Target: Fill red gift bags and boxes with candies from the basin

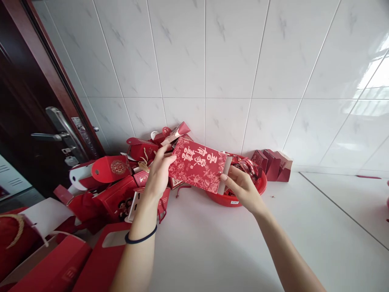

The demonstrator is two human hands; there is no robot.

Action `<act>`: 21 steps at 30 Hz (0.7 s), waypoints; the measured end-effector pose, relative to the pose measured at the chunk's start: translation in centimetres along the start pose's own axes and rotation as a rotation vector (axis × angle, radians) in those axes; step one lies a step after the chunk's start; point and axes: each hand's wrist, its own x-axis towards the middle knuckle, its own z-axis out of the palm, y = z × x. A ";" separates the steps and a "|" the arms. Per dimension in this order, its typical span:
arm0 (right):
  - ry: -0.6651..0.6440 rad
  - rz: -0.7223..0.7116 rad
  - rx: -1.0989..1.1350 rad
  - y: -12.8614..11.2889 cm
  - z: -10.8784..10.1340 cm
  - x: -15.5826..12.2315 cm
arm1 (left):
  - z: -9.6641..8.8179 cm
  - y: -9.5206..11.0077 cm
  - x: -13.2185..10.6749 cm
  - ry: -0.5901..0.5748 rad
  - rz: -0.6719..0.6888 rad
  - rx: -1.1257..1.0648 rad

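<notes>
Between my hands is a red paper gift box (197,164), held up flat and slightly tilted, with pale lettering and flower patterns on its face. My left hand (159,170) grips its left end, thumb on the front. At the right end, my right hand (240,186) pinches a greyish flap with thumb and fingers. Behind and below the box stands a red plastic basket (223,200) with shiny red wrapped pieces in it, partly hidden by the box and my right hand.
Many red gift boxes and bags (115,170) are heaped at the left. Several small dark red boxes (273,164) stand right of the basket against the tiled wall (227,61). A dark door with a metal handle (62,129) is at the far left. The white tabletop (194,251) lies below.
</notes>
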 end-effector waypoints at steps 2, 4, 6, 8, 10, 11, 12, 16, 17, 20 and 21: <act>0.043 -0.038 0.020 -0.8 -0.4 -0.2 | 0.3 -0.3 0.0 -0.068 -0.072 -0.039; 0.098 -0.045 0.010 -1.4 -1.0 -0.5 | 0.6 -0.4 -0.1 -0.144 -0.171 -0.032; 0.138 -0.024 -0.018 -2.0 -1.6 -0.8 | 1.1 -0.3 -0.5 -0.207 -0.237 0.040; 0.150 0.003 -0.077 -2.4 -2.3 -1.2 | 1.8 -0.2 -1.1 -0.240 -0.214 0.102; 0.130 0.005 -0.167 -2.7 -2.8 -1.5 | 2.6 0.1 -1.8 -0.266 -0.116 0.095; 0.110 -0.002 -0.215 -2.9 -3.0 -1.7 | 3.1 0.2 -2.2 -0.285 -0.065 0.069; 0.088 -0.012 -0.262 -3.0 -3.1 -1.8 | 3.6 0.4 -2.6 -0.308 -0.019 0.037; -0.013 -0.028 -0.429 -3.4 -3.2 -2.2 | 5.5 0.6 -4.2 -0.423 0.093 -0.050; -0.033 -0.032 -0.464 -3.4 -3.1 -2.3 | 5.9 0.6 -4.6 -0.441 0.110 -0.047; -0.069 -0.051 -0.544 -3.5 -3.1 -2.5 | 6.7 0.5 -5.3 -0.470 0.144 -0.010; -0.076 -0.053 -0.559 -3.5 -3.2 -2.5 | 6.8 0.5 -5.4 -0.476 0.150 -0.006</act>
